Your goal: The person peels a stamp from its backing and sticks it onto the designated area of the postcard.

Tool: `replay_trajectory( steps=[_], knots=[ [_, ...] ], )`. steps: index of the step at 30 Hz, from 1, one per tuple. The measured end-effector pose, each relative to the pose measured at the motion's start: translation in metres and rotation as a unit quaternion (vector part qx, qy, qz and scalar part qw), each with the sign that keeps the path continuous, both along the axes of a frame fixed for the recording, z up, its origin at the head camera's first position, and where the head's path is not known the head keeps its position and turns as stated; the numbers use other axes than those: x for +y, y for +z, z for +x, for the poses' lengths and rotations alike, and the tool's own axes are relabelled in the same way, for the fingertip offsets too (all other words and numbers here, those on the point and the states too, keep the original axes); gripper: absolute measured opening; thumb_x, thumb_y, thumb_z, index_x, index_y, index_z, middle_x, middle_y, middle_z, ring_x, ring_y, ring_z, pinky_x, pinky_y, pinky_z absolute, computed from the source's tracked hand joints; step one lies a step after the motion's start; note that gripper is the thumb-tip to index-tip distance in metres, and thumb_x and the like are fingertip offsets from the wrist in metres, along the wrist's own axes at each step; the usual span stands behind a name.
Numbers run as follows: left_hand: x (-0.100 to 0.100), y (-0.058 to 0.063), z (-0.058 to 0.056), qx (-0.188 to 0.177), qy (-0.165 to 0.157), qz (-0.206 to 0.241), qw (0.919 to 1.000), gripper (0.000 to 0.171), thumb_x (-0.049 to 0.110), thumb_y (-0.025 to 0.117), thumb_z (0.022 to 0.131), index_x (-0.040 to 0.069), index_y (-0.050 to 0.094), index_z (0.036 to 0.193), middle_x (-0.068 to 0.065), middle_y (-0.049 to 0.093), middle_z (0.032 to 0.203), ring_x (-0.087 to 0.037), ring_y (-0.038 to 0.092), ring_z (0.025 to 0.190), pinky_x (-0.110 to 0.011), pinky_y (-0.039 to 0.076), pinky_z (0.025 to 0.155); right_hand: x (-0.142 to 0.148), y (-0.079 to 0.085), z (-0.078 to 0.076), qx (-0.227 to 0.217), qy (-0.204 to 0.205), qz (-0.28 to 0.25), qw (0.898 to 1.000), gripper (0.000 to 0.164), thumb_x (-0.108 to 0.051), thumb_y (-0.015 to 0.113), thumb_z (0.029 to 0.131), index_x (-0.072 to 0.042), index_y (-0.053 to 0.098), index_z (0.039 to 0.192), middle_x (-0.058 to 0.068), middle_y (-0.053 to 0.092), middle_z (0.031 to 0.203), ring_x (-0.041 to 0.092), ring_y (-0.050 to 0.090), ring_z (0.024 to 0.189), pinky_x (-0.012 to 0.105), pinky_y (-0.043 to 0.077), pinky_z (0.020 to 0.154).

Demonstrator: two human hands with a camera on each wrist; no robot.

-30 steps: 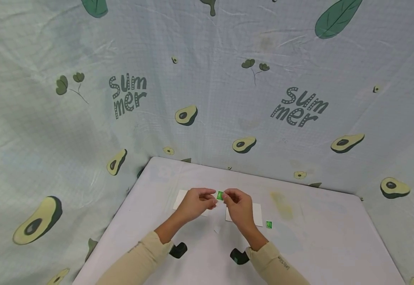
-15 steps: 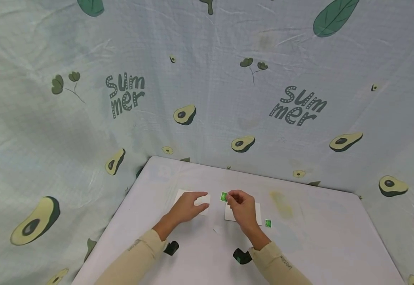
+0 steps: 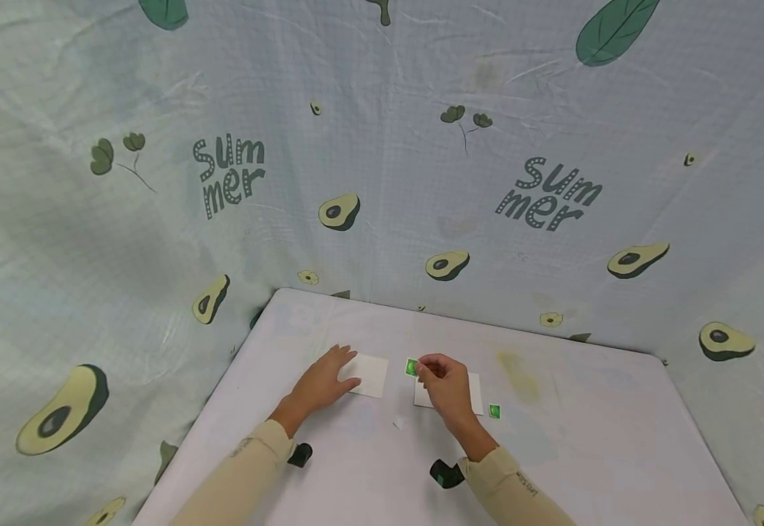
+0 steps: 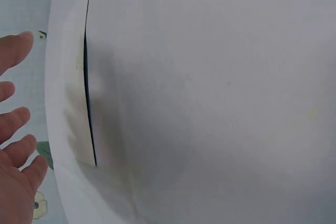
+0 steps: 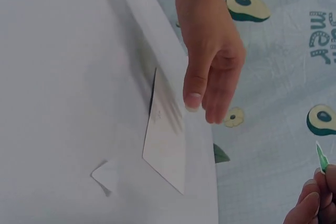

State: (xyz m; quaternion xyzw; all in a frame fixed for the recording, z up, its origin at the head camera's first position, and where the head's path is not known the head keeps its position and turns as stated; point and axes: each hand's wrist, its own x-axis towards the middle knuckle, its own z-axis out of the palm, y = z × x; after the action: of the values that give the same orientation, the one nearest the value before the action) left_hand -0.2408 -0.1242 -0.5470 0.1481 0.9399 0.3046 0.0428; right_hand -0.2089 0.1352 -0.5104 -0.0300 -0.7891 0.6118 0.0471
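Note:
Between thumb and fingertips, my right hand pinches a small green square sticker with a white border. In the right wrist view the sticker shows nearly edge-on above the fingertips. My left hand hovers at the left white card, fingers spread and nothing held. The left wrist view shows a gap between those fingers and the card, which has a dark line along one edge. Another white card lies under my right hand, which partly hides it. A second green sticker lies right of that card.
A small curled white paper scrap lies between the forearms on the white table. Dark wrist cameras sit at both wrists. A patterned cloth wall rises behind and beside the table.
My left hand has moved away from the sticker, leftward to the left card, and its fingers have spread. My right hand keeps the sticker pinched, shifting slightly right.

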Motion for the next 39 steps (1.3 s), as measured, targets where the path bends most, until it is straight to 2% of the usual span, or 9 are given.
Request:
replay_trajectory(
  steps=[7,11,15,21,24,28,35,39],
  knots=[
    [-0.018,-0.01,-0.006,0.004,0.013,-0.032,0.9994,0.069,0.034,0.073,0.098,0.001,0.049,0.154,-0.022,0.042,0.164,-0.046,0.029,0.157,-0.062,0.029,0.126,-0.002,-0.003,-0.001,-0.007,0.001,0.009,1.0,0.009,-0.008,0.07,0.098,-0.002,0.075,0.102,0.012,0.074,0.089,0.018,0.066,0.079,0.02,0.052,0.064],
    [-0.026,-0.015,-0.008,0.014,0.015,-0.06,0.998,0.071,0.041,0.069,0.099,0.001,0.048,0.154,-0.024,0.04,0.165,-0.049,0.027,0.157,-0.067,0.026,0.125,-0.003,-0.005,-0.002,-0.003,0.0,0.016,1.0,0.008,-0.008,0.07,0.098,-0.002,0.075,0.101,0.01,0.073,0.088,0.016,0.065,0.078,0.021,0.053,0.063],
    [-0.032,-0.02,-0.009,0.003,0.025,-0.081,0.9964,0.073,0.047,0.064,0.101,0.004,0.045,0.157,-0.023,0.036,0.167,-0.05,0.023,0.158,-0.072,0.02,0.125,-0.005,-0.006,-0.001,-0.001,0.001,0.021,1.0,0.008,-0.008,0.07,0.098,-0.002,0.075,0.101,0.009,0.073,0.088,0.012,0.064,0.076,0.021,0.053,0.063],
    [-0.041,-0.027,-0.013,-0.015,0.032,-0.113,0.993,0.076,0.057,0.055,0.103,0.01,0.038,0.162,-0.021,0.027,0.171,-0.051,0.014,0.16,-0.079,0.012,0.122,-0.006,-0.007,-0.001,-0.014,0.006,0.011,1.0,0.008,-0.009,0.071,0.098,-0.003,0.075,0.102,0.01,0.073,0.088,0.024,0.067,0.082,0.021,0.052,0.063],
    [-0.045,-0.03,-0.014,-0.02,0.033,-0.127,0.9912,0.078,0.059,0.051,0.104,0.012,0.033,0.164,-0.02,0.022,0.173,-0.052,0.01,0.161,-0.081,0.008,0.121,-0.007,-0.007,-0.002,-0.017,0.008,0.011,1.0,0.008,-0.008,0.07,0.098,-0.003,0.075,0.102,0.009,0.073,0.088,0.021,0.067,0.08,0.021,0.053,0.064],
    [-0.048,-0.032,-0.015,-0.033,0.037,-0.129,0.9904,0.079,0.06,0.045,0.106,0.014,0.026,0.166,-0.018,0.016,0.175,-0.051,0.004,0.161,-0.082,0.0,0.12,-0.008,-0.008,-0.002,-0.015,0.012,0.018,1.0,0.009,-0.008,0.07,0.098,-0.002,0.075,0.102,0.011,0.074,0.089,0.012,0.064,0.076,0.022,0.054,0.064],
    [-0.049,-0.031,-0.016,-0.061,0.029,-0.142,0.9875,0.081,0.064,0.043,0.105,0.017,0.022,0.168,-0.016,0.008,0.177,-0.049,-0.003,0.162,-0.078,-0.007,0.122,-0.012,-0.009,-0.005,-0.023,0.02,0.027,0.999,0.008,-0.007,0.07,0.097,-0.002,0.075,0.101,0.01,0.072,0.088,0.027,0.067,0.081,0.02,0.053,0.063],
    [-0.049,-0.033,-0.018,-0.069,0.024,-0.146,0.9866,0.082,0.066,0.042,0.104,0.017,0.023,0.167,-0.017,0.006,0.177,-0.049,-0.004,0.162,-0.078,-0.01,0.122,-0.013,-0.01,-0.008,-0.031,0.022,0.034,0.999,0.007,-0.008,0.071,0.097,-0.004,0.075,0.101,0.008,0.072,0.088,0.026,0.067,0.081,0.022,0.054,0.064]
  ],
)
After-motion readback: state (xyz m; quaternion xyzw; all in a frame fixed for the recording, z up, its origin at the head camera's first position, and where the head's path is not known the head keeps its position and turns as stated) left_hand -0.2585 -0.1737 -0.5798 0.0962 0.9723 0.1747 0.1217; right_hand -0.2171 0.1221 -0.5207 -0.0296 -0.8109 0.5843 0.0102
